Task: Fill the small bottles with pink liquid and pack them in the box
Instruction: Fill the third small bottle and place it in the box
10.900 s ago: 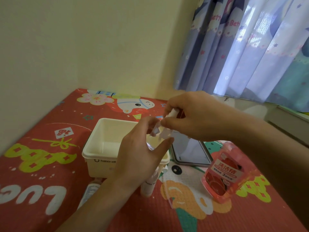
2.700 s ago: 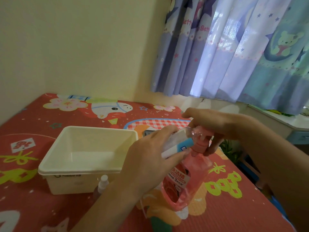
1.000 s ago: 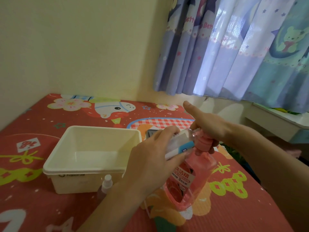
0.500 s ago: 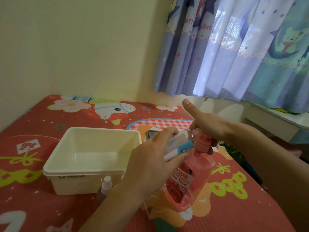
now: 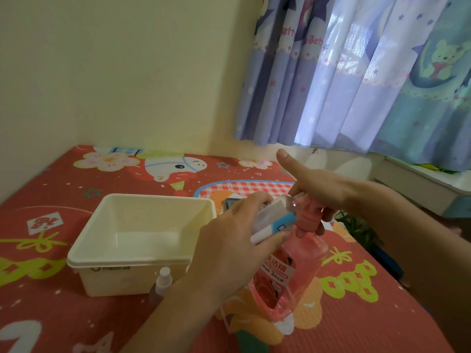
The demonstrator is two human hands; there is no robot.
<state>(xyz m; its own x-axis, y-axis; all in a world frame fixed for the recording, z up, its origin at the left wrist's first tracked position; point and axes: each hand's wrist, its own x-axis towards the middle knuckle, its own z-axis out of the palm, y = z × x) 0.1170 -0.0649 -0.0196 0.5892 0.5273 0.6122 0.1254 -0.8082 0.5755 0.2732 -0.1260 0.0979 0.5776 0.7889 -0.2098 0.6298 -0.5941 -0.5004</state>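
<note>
A small bottle, clear plastic with a white and blue label, lies tilted in the left hand, whose fingers and thumb curl round its body. Its open mouth points at the nozzle of the pink pump bottle, touching or just beside it; which one cannot be told. The pump bottle is translucent plastic, rounded and flattish, filled with pink liquid, and carries a red and white label with printed characters. It stands on the worktop, leaning a little toward the left hand.

The right hand sits over the pink pump head, palm on top and lower fingers wrapped beneath the collar, while the thumb sticks straight up, free of everything. Both hands are close together, meeting at the pump.

Left of them stands the box, a cream plastic tub, rectangular with rounded corners and a thick rolled rim, its smooth inside bare. Just in front of its near wall stands a second small bottle, upright, with a white spray cap and a pinkish body, partly hidden by the left forearm.

The worktop is covered by a ribbed red mat printed with flowers, a cartoon animal and yellow-green letters. Behind it rise a plain cream wall and a soft, pleated lilac curtain with cartoon bears.
</note>
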